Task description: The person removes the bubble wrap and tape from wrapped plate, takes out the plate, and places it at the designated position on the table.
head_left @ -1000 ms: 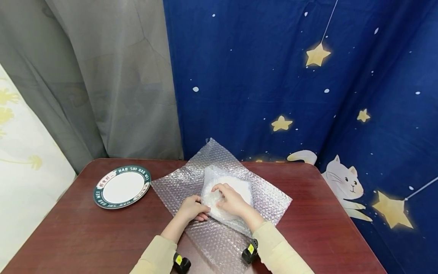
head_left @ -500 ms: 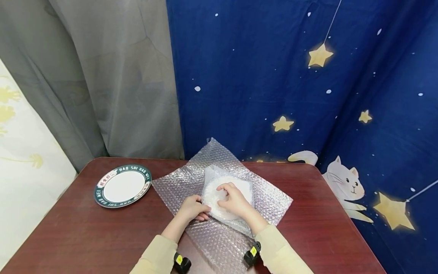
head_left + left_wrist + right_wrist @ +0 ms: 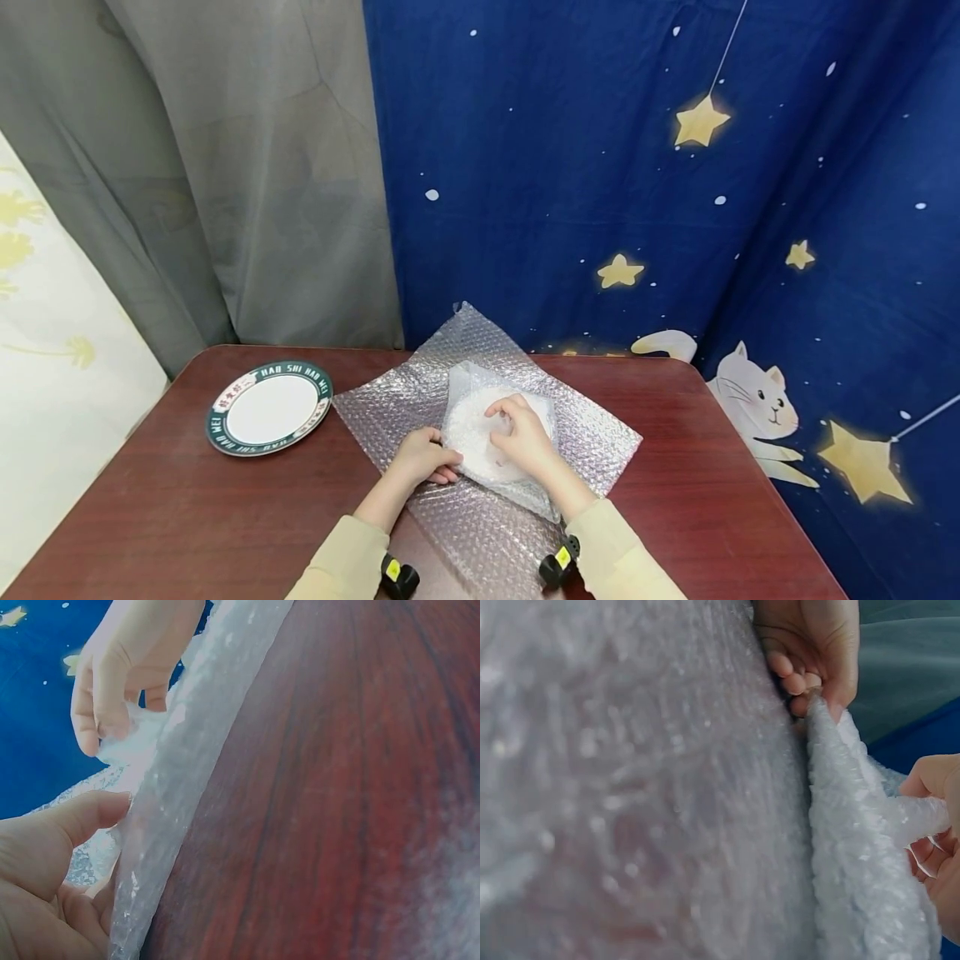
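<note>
A white, round, plate-like item (image 3: pixel 538 407) lies under a smaller piece of bubble wrap (image 3: pixel 461 392), on top of a larger bubble wrap sheet (image 3: pixel 592 433). At the near left corner my left hand (image 3: pixel 422 457) pinches the edge of the wrapped bundle between thumb and fingers, as the right wrist view also shows. Over the middle of the bundle, my right hand (image 3: pixel 523 435) has its thumb and fingers curled round a raised tuft of bubble wrap (image 3: pixel 919 817). The left wrist view shows that right hand (image 3: pixel 139 660) above the layer. Under the wrap, the item's details are hidden.
To the left, a plate (image 3: pixel 272 410) with a green lettered rim rests on the dark red wooden table (image 3: pixel 697 483). Behind the table's far edge hang a grey curtain (image 3: pixel 300 208) and a blue starry one (image 3: pixel 540 167).
My right hand has shifted a little to the right across the top of the bundle, fingers still curled. My left hand, the sheet and the plate have stayed in place.
</note>
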A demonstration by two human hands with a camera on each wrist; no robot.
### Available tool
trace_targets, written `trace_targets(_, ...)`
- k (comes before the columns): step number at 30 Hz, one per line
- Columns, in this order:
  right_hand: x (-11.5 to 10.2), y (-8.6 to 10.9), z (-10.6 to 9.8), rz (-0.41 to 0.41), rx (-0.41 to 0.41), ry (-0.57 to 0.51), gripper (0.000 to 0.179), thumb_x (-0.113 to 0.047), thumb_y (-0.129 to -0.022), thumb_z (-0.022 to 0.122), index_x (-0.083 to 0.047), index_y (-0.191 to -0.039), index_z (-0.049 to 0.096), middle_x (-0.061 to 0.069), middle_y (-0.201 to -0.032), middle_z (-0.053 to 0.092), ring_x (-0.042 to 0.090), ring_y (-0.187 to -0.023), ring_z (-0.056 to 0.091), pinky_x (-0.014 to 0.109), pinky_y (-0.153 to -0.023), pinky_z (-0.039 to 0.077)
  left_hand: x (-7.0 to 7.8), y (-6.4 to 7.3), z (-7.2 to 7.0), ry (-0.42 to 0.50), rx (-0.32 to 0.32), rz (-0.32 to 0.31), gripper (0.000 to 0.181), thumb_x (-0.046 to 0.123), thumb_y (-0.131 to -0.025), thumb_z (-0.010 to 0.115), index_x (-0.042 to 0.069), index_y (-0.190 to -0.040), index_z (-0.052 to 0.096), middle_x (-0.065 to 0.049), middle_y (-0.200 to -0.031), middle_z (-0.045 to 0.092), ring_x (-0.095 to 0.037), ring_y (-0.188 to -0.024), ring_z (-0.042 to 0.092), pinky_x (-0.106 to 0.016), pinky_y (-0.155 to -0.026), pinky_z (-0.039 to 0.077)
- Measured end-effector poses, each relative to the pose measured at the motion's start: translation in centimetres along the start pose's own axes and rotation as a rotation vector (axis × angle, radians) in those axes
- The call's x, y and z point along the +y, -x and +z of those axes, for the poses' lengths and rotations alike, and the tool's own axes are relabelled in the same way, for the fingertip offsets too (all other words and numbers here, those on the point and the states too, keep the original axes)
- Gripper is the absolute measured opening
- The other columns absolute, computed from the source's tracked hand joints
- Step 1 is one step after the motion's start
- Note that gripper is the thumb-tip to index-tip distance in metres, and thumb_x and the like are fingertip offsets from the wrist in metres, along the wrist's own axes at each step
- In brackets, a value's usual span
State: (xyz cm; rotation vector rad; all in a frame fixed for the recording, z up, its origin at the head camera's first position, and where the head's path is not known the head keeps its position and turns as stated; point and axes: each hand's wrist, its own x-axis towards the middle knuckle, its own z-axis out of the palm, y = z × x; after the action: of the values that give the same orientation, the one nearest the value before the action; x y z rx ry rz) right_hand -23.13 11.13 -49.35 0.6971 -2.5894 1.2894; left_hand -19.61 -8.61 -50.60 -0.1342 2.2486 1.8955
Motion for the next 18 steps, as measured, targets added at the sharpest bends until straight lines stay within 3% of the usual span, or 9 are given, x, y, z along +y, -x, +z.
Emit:
trace_targets(4,-0.3,0.2,-0.5,0.008,0.032,0.002,0.034,0.005,-0.071,0.065,-0.014,-0.098,0.064,-0.001,-0.098,0.051,0.016,-0.086,0.05,0.028,-0.065,0.046,0.0,0.0,0.0,-0.006,0.001,0.006,0.037,-0.001,-0.075,0.071,-0.009,-0.101,0.046,-0.014,-0.064,0.065,-0.021,-0.051,0.065,-0.029,-0.048,0.054)
trace_targets(11,-0.5,0.5,-1.0,-0.008,0.085,-0.032,0.038,0.013,-0.071,0.06,-0.015,-0.097,0.065,-0.002,-0.099,0.054,0.019,-0.098,0.052,0.039,-0.084,0.046,0.1,0.1,0.0,-0.006,0.001,0.016,0.036,-0.001,-0.075,0.071,-0.008,-0.1,0.047,-0.014,-0.064,0.065,-0.022,-0.051,0.065,-0.029,-0.048,0.054)
trace_targets(18,-0.8,0.6,-2.1,-0.005,0.159,-0.093,0.038,0.018,-0.072,0.055,-0.011,-0.094,0.068,0.0,-0.103,0.056,0.022,-0.099,0.052,0.039,-0.08,0.045,-0.1,0.1,-0.1,0.002,-0.004,0.017,0.035,-0.002,-0.075,0.071,-0.008,-0.099,0.046,-0.014,-0.064,0.066,-0.021,-0.05,0.065,-0.028,-0.048,0.054)
